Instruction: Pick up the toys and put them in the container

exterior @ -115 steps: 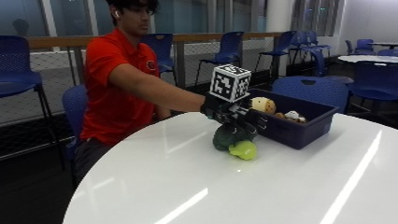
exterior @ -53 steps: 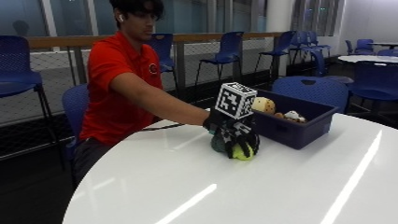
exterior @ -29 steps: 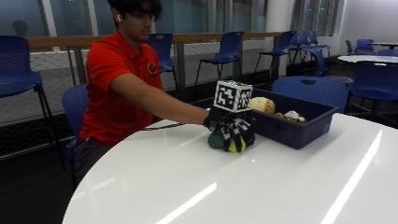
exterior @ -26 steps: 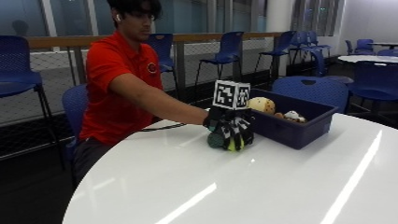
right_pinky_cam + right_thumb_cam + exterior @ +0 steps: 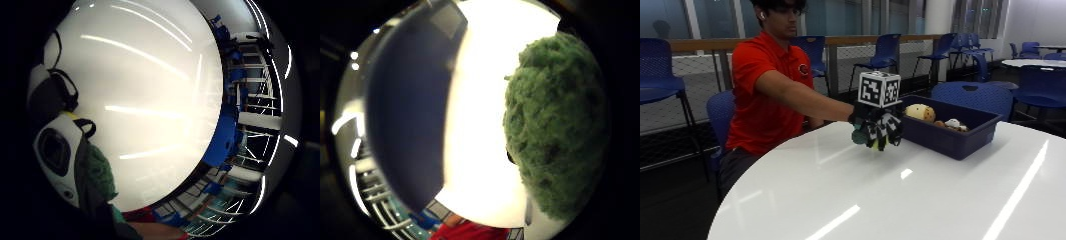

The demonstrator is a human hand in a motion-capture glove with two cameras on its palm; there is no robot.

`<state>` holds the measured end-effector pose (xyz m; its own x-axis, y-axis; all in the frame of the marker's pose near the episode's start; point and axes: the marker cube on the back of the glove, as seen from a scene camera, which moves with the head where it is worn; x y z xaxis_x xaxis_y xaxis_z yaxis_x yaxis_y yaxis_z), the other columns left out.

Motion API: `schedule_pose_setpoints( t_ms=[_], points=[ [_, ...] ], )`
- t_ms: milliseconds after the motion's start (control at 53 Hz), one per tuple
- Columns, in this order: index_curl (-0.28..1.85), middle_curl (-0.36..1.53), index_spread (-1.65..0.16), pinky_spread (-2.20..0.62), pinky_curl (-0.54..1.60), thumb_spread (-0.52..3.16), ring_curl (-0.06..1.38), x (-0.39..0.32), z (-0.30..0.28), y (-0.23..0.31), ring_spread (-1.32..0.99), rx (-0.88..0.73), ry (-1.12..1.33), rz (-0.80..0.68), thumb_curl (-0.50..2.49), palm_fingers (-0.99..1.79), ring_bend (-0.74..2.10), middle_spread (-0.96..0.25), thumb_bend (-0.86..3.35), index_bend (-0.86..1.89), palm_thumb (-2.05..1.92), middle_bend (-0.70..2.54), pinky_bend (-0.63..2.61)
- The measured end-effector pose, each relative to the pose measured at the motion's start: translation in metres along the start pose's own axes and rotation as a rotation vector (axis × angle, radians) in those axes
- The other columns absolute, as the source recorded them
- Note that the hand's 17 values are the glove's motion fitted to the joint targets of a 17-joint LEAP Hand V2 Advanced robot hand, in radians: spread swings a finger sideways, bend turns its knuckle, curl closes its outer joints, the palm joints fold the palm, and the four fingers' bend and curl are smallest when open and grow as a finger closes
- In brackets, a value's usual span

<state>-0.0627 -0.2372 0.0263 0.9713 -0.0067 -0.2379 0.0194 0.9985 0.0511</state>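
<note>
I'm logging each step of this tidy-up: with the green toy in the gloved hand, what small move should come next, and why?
Probably carry it sideways over the blue container and let go. The gloved right hand grips the green plush toy clear of the white table, just beside the container's near wall, where other toys already lie.

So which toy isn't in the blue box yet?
The fuzzy green toy. The gloved right hand holds it above the table, beside the blue box. The tan toy and the small white one already lie inside.
</note>
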Motion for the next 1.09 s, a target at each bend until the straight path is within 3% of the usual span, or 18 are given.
schedule_pose_setpoints(
  t_ms=[227,472,793,887,963,1038,1095],
  points=[
    [0.64,0.82,-0.41,-0.44,0.4,0.76,0.54,-0.006,-0.093,0.002,-0.5,0.165,0.0,-0.031,0.91,1.17,0.89,-0.46,0.12,0.49,0.61,0.74,0.99],
    [0.77,0.89,-0.39,-0.44,0.42,0.65,0.55,-0.075,-0.172,0.001,-0.49,0.253,-0.045,-0.122,1.02,1.12,0.93,-0.44,0.11,0.52,0.6,0.77,1.02],
    [0.91,0.95,-0.39,-0.45,0.43,0.6,0.55,-0.171,-0.192,-0.018,-0.48,0.274,-0.084,-0.216,1.14,1.06,0.93,-0.44,0.1,0.45,0.59,0.74,1.03],
    [0.95,0.97,-0.4,-0.45,0.43,0.6,0.54,-0.2,-0.196,-0.017,-0.48,0.287,-0.089,-0.323,1.17,1.05,0.92,-0.44,0.1,0.42,0.59,0.72,1.03],
    [0.97,0.98,-0.4,-0.45,0.43,0.6,0.54,-0.209,-0.197,-0.024,-0.48,0.312,-0.046,-0.301,1.19,1.04,0.91,-0.45,0.1,0.38,0.59,0.71,1.03],
    [1.0,0.99,-0.41,-0.45,0.43,0.61,0.53,-0.225,-0.196,-0.016,-0.48,0.306,-0.142,-0.48,1.21,1.01,0.89,-0.45,0.09,0.35,0.58,0.69,1.04],
    [1.02,0.99,-0.41,-0.45,0.43,0.62,0.53,-0.23,-0.191,-0.022,-0.48,0.266,-0.132,-0.351,1.22,0.99,0.88,-0.46,0.08,0.33,0.57,0.67,1.04]
  ],
)
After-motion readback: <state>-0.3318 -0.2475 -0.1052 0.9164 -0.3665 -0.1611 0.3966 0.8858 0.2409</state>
